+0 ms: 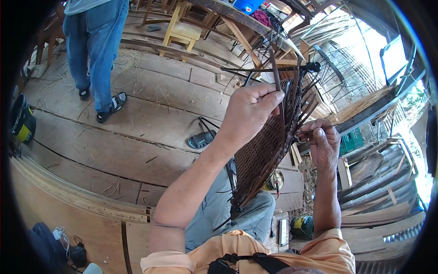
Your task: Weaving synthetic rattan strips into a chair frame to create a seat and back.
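A dark brown woven wicker panel [260, 155] stands tilted over my lap, its lower end by my knees. Loose strand ends stick out along its right edge and top. My left hand [253, 112] is closed at the upper left of the panel, thumb and fingers pinched on a flat dark strip [276, 68] that rises above them. On the panel's right side my right hand [323, 139] pinches a thin dark strand [305, 132] at the edge. A dark rod with a black knob [312, 67] crosses the panel's top.
A person in blue jeans [96, 50] stands at the far left on the plank floor [105, 146]. A yellow wooden chair [182, 29] and a cluttered table [228, 11] stand behind. Buckets [303, 226] and a tin can [274, 180] are near my legs. Wood scraps [374, 214] lie at right.
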### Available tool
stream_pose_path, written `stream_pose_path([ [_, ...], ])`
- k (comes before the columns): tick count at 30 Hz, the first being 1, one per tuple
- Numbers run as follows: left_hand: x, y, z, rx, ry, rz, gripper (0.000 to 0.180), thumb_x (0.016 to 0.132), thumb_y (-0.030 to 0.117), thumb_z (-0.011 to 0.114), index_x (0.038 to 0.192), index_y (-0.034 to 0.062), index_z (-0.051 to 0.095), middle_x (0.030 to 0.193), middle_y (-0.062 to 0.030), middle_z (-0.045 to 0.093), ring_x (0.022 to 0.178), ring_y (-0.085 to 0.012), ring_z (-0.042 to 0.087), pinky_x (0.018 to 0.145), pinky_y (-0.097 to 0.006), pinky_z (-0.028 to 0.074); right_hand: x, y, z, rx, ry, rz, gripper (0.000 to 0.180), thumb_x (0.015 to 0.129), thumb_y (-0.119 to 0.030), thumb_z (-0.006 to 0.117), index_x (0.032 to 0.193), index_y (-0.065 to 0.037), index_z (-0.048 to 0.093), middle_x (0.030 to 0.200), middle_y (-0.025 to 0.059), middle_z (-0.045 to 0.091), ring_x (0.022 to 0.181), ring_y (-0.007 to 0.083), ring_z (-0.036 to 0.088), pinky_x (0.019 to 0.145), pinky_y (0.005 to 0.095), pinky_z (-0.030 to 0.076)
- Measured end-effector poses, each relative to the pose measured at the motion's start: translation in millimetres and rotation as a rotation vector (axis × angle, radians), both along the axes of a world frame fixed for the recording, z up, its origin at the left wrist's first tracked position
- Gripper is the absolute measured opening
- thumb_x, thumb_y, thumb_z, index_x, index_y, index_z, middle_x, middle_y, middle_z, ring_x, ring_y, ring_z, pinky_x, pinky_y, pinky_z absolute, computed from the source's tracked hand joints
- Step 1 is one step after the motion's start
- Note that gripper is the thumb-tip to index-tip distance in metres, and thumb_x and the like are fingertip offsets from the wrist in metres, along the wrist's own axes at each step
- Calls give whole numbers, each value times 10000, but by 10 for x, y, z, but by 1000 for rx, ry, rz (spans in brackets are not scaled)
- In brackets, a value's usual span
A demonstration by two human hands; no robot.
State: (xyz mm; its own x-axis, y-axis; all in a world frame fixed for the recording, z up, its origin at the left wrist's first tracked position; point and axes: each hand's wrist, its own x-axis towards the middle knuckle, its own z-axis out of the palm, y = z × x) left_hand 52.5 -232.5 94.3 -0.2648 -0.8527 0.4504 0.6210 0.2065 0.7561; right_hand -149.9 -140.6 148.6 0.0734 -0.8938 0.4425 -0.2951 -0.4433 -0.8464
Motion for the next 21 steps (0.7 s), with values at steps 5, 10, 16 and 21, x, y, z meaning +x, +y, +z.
stream_pose_path([
  [5, -102, 25, 192, 98, 209, -257, 217, 922, 204, 584, 884, 3, 653, 715, -13, 617, 612, -68, 575, 562, -196, 459, 50, -13, -4, -44, -44, 15, 199, 913, -216, 613, 1000, -46, 557, 918, 94, 628, 852, 186, 616, 732, 286, 497],
  [10, 101, 96, 214, -55, -144, -224, 264, 913, 258, 589, 825, 17, 650, 667, 7, 570, 531, -41, 491, 487, -192, 375, 139, -33, 40, -165, -133, 60, 184, 941, -196, 569, 987, -18, 558, 872, 97, 610, 867, 207, 594, 759, 310, 471],
  [16, -11, 167, -21, -51, -351, -82, 326, 870, 272, 625, 783, -41, 648, 574, -45, 554, 535, -77, 467, 506, -270, 396, 180, -95, 56, 25, -302, 36, 214, 955, -200, 539, 960, 15, 545, 639, 40, 482, 692, 186, 556, 645, 292, 455],
  [21, 74, 199, -71, -42, -394, -10, 241, 830, 204, 622, 777, -30, 638, 575, -53, 556, 526, -85, 471, 510, -278, 405, 230, -128, 90, 59, -152, -151, 306, 901, -282, 637, 928, 18, 583, 570, 11, 492, 518, 88, 505, 511, 233, 434],
])
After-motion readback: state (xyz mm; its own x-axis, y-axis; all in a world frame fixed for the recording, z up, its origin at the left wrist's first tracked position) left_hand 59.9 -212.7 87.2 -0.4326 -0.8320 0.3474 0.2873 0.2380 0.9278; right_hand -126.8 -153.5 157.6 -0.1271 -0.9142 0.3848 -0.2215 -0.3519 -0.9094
